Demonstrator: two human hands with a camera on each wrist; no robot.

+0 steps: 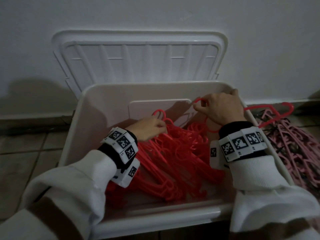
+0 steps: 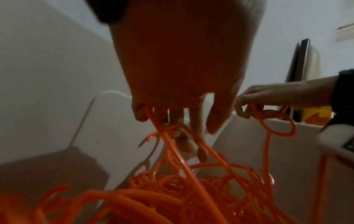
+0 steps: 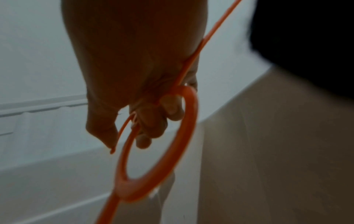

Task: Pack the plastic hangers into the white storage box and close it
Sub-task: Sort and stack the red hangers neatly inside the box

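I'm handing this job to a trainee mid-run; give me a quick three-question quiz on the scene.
1. True or false: the lid is shut on the white storage box.
2. The right hand grips: A) a red hanger B) a pink hanger C) the lid
3. Where do the pink hangers lie?

Key:
1. False; it stands open against the wall.
2. A
3. On the floor, right of the box.

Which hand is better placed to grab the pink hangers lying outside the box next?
Right, probably. The pink hangers lie on the floor just past the box's right wall, beside the right hand. The left hand is inside, gripping red hangers.
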